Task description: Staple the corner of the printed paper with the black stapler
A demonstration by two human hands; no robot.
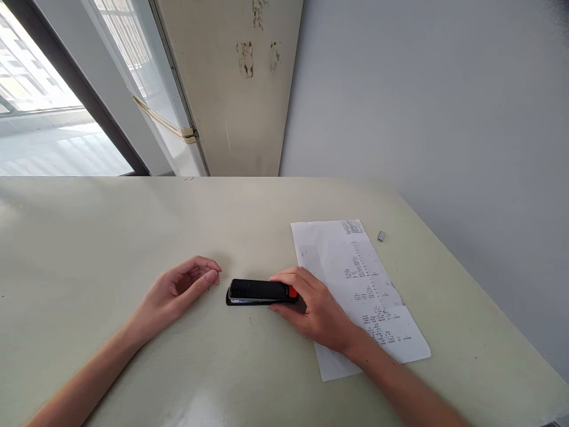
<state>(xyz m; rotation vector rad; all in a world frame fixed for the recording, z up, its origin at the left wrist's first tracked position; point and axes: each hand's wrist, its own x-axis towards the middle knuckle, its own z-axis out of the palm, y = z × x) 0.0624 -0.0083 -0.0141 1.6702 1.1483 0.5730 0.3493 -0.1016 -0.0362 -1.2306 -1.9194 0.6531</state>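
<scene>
A black stapler with a red patch at its right end lies on the pale table. My right hand grips that right end, fingers on the far side and thumb on the near side. Left of the stapler, my left hand rests on the table, loosely curled and open, with nothing in it. A small gap separates its fingertips from the stapler. Printed white paper lies flat to the right, partly covered by my right hand and forearm.
A small grey block, perhaps a stick of staples, lies beyond the paper's right edge. The table meets a plain wall on the right. A door-like panel and a bright window stand behind it.
</scene>
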